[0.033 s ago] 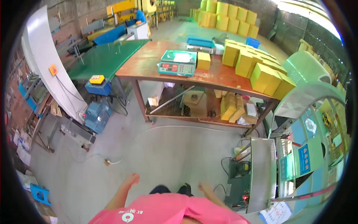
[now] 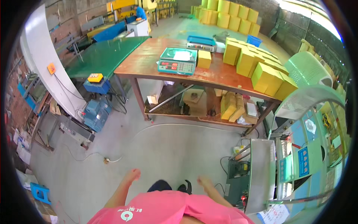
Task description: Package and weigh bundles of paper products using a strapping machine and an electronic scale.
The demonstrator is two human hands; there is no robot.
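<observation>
My left hand hangs over the grey floor in front of my pink shirt. Its fingers look loosely curled together, with nothing visible in them. Low on the right side, my right hand is also held out above the floor. It is small and blurred; I see no object in it, and its fingers cannot be made out. Neither hand touches anything. Ahead stands a brown table bearing a teal digital scale, a single yellow block and rows of yellow blocks.
A green-topped conveyor adjoins the table, with a blue motor below. At right stands a machine with a metal panel. A cable crosses the floor. A person in blue is far back, near stacked yellow bundles.
My view has shifted slightly. Both hands appear a little higher in the picture, and more of a dark shoe shows between them. Nothing has been picked up or put down.
</observation>
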